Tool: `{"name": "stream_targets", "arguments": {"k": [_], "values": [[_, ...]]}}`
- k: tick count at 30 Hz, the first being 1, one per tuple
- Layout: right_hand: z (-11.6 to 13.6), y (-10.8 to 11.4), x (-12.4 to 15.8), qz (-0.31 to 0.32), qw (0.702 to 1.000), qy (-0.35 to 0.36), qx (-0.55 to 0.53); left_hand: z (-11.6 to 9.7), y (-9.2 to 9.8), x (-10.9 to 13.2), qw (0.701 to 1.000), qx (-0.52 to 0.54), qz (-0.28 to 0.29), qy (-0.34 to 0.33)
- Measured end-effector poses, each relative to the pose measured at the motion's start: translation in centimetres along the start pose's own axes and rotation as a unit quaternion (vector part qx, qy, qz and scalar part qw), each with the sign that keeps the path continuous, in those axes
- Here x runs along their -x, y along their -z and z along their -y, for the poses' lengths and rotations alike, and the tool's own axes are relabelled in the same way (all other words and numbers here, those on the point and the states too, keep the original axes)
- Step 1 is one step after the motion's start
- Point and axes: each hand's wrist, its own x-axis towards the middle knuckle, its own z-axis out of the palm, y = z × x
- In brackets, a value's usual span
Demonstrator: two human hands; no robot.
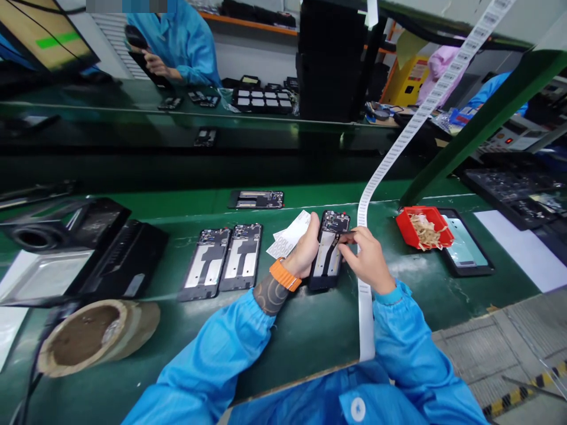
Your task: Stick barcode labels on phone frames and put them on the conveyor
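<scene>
My left hand is wrapped round the left side of an open phone frame and also pins white paper slips behind it. My right hand pinches at the frame's right edge near the top, fingers pressed together; what lies under them is too small to make out. A long white label strip hangs from above and runs down past my right wrist. Two more phone frames lie side by side on the green bench to the left.
A red bin of peeled scraps sits right, beside a black tray. Another frame lies on the belt. A black fixture and a tape roll stand left. A co-worker in blue works across the line.
</scene>
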Motion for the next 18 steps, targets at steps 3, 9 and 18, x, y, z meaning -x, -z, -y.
{"name": "stream_targets", "arguments": {"k": [3, 9, 18], "values": [[-0.2, 0.2, -0.1, 0.027, 0.999, -0.031, -0.010, 0.0, -0.1, 0.1, 0.998, -0.051, 0.005, 0.029], [1.9, 1.9, 0.2, 0.121, 0.988, 0.049, -0.078, -0.6, 0.2, -0.7, 0.997, 0.058, -0.043, 0.008], [2.6, -1.6, -0.2, 0.020, 0.999, -0.009, -0.041, 1.1, -0.8, -0.6, 0.997, 0.070, -0.025, 0.019]]}}
